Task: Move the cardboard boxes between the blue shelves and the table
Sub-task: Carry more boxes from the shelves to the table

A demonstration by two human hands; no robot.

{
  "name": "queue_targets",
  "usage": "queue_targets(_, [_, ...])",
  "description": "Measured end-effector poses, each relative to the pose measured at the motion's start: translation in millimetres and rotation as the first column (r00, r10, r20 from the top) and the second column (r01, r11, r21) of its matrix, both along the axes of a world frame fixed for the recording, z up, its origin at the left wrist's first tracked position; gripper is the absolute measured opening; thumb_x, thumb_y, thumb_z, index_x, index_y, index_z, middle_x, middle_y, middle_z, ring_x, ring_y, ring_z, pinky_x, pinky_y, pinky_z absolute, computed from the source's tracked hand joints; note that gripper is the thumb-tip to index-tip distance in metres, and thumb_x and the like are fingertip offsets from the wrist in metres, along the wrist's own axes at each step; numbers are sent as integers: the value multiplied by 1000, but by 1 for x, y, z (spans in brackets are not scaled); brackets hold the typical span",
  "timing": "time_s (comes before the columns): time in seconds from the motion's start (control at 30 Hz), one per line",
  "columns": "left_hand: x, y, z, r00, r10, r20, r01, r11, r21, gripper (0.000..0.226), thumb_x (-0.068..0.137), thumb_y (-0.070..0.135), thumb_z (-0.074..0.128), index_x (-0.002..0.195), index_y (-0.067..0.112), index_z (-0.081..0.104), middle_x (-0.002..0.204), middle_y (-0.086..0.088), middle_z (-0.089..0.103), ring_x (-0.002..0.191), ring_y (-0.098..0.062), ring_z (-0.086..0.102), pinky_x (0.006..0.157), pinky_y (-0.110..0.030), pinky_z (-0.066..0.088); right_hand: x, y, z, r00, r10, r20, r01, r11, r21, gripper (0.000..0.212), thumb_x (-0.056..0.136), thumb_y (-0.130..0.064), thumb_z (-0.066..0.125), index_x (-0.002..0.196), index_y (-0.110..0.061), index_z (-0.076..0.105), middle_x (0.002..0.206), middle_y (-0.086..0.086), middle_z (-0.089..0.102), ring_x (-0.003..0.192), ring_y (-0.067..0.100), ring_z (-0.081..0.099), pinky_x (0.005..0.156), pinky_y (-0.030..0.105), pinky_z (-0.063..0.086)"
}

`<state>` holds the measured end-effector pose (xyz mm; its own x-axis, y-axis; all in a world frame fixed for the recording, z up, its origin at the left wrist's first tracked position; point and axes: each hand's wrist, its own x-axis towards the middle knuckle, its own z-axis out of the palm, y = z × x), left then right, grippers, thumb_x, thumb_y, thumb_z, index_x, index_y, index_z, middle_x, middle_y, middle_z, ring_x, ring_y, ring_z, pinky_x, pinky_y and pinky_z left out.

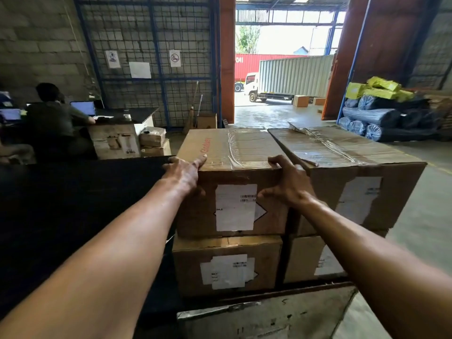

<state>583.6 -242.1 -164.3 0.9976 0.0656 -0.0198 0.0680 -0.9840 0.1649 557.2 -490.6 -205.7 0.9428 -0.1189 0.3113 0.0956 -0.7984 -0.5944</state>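
A taped cardboard box [234,152] with a white label on its near face tops the left stack in front of me. My left hand [184,172] grips its near left top corner, index finger lying along the top edge. My right hand [285,182] grips its near right top corner, fingers curled over the edge and thumb on the front face. A second cardboard box [227,265] sits under it. Another box [347,152] stands touching it on the right, on top of a lower box [310,258]. A black table [73,204] lies to the left.
A person sits at a desk [127,113] with laptops at the far left. Blue wire mesh panels [151,45] back the wall. A wooden crate [264,316] sits below the stacks. Wrapped rolls and yellow parcels [381,104] pile at the right. A truck [288,77] stands outside the open doorway.
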Motion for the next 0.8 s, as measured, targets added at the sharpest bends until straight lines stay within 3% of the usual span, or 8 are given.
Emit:
queue_targets(0.1, [8, 0, -5, 999, 34, 16, -33, 997, -65, 91, 79, 43, 73, 152, 38, 19, 152, -24, 19, 133, -46, 29, 97, -50, 40, 1, -2, -1, 1000, -6, -6, 6, 1000, -3, 92, 53, -36, 95, 132, -37, 48, 124, 17, 49, 95, 25, 51, 80, 26, 40])
queue_targets(0.17, [5, -1, -4, 999, 39, 23, -38, 999, -32, 94, 77, 41, 75, 151, 41, 17, 151, -24, 18, 132, -45, 31, 91, -47, 42, 0, -1, 0, 1000, -6, -5, 6, 1000, 5, 93, 52, -36, 95, 132, -36, 49, 124, 18, 49, 101, 30, 55, 80, 28, 42])
queue_targets(0.37, [-10, -8, 1, 1000, 7, 20, -9, 997, 76, 103, 70, 41, 82, 149, 48, 16, 146, -22, 27, 126, -40, 40, 95, -45, 48, -1, -9, 2, 1000, 5, 0, -5, 1000, -28, 95, 44, -44, 95, 128, -38, 50, 123, 17, 54, 105, 33, 57, 80, 28, 43])
queue_targets(0.6, [-11, -3, 3, 999, -34, 37, 31, 996, 85, 107, 67, 40, 85, 150, 45, 17, 141, -19, 38, 117, -36, 47, 94, -43, 49, -4, -9, -1, 1000, -16, 5, 16, 999, -40, 89, 46, -49, 93, 122, -42, 49, 121, 12, 58, 104, 29, 58, 78, 26, 40])
queue_targets(0.7, [-10, 0, -1, 1000, -9, 29, 6, 997, 80, 107, 68, 36, 85, 150, 47, 16, 144, -20, 34, 120, -38, 45, 95, -47, 48, -3, -2, -4, 999, -33, 1, 33, 999, -17, 87, 49, -44, 95, 122, -42, 49, 120, 14, 57, 97, 27, 57, 78, 25, 42])
queue_targets(0.8, [-12, -2, -4, 1000, 13, 21, -15, 996, 83, 105, 71, 34, 84, 149, 48, 15, 147, -23, 26, 126, -42, 39, 98, -50, 46, -6, 4, -7, 999, -39, 8, 39, 999, 27, 90, 49, -40, 95, 126, -44, 47, 124, 16, 55, 105, 31, 59, 87, 33, 48])
